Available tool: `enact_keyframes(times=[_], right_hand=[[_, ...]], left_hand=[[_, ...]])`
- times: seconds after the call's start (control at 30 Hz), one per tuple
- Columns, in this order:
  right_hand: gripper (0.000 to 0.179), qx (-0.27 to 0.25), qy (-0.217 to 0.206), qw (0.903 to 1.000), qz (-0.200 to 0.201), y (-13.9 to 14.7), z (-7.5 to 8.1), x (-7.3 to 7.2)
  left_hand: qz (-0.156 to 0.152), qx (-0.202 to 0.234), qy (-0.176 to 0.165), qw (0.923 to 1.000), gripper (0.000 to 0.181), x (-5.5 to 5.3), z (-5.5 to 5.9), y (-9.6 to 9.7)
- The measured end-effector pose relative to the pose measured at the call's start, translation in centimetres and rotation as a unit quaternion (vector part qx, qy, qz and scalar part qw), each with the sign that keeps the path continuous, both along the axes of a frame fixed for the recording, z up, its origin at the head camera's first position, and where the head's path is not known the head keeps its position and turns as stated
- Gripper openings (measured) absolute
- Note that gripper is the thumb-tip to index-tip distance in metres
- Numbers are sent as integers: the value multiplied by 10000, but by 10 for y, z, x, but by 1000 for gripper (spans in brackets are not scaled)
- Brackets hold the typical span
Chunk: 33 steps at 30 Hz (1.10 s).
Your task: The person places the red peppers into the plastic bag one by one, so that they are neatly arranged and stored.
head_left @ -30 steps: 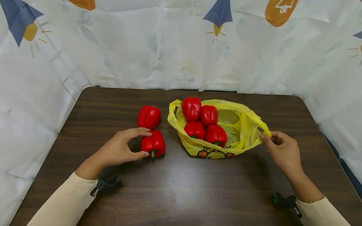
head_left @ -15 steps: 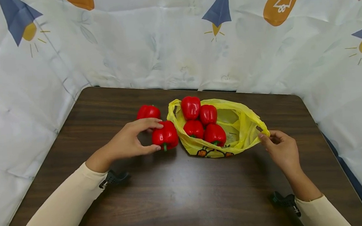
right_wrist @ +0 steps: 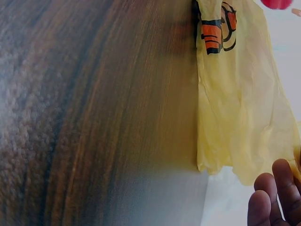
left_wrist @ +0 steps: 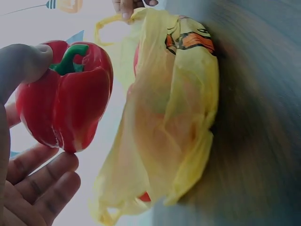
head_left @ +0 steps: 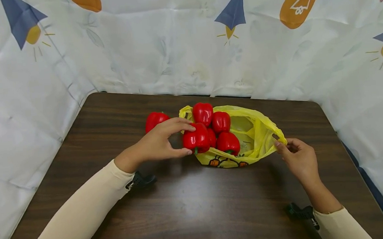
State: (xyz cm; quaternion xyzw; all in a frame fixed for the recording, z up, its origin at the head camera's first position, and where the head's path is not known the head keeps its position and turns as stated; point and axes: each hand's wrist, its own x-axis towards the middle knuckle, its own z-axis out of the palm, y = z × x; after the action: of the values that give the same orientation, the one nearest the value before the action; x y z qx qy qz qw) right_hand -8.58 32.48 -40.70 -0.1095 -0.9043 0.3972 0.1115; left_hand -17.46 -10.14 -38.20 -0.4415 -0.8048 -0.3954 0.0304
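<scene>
My left hand [head_left: 159, 141] grips a red bell pepper [left_wrist: 66, 103] with a green stem, thumb at its stem side and fingers round the far side. In the head view this pepper overlaps the left edge of a yellow plastic bag [head_left: 262, 129]. Several other red bell peppers [head_left: 228, 143] sit in the bag's left half, one of them partly hidden by the held pepper. At the bag's right end, my right hand [head_left: 299, 160] pinches the handle between thumb and fingers. Another red bell pepper [head_left: 155, 121] lies left of the bag, partly covered by my left hand.
A dark wood-grain table [head_left: 197, 208] bears everything. White printed sheets [head_left: 160, 55] hang behind it and along both sides. Inside the bag, the right half shows bare yellow plastic.
My left hand has lifted the front pepper and carried it rightward from the table to over the bag's left edge. The right hand has stayed at the bag's handle.
</scene>
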Motion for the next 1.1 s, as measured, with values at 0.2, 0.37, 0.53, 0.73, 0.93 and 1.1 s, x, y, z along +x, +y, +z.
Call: enact_keyframes(times=[0.2,0.37,0.53,0.73,0.93,1.1], right_hand=[[45,18,-15,10000,-3,0,1,0],[45,29,8,10000,-4,-1,1,-1],[44,103,57,9999,13,-1,0,-2],[43,94,51,9999,-4,-2,0,-2],[42,43,79,10000,-4,-3,0,-2],[42,62,59,10000,-3,-4,1,-2]], left_hand=[[-130,82,15,9999,56,-6,6,20],[-276,61,-37,9996,56,-11,8,36],[-314,-58,-143,9994,57,-12,7,50],[-231,-153,-239,9993,56,-14,6,66],[-278,-210,-307,9989,54,-17,5,81],[-186,-261,-311,9990,55,-18,2,92]])
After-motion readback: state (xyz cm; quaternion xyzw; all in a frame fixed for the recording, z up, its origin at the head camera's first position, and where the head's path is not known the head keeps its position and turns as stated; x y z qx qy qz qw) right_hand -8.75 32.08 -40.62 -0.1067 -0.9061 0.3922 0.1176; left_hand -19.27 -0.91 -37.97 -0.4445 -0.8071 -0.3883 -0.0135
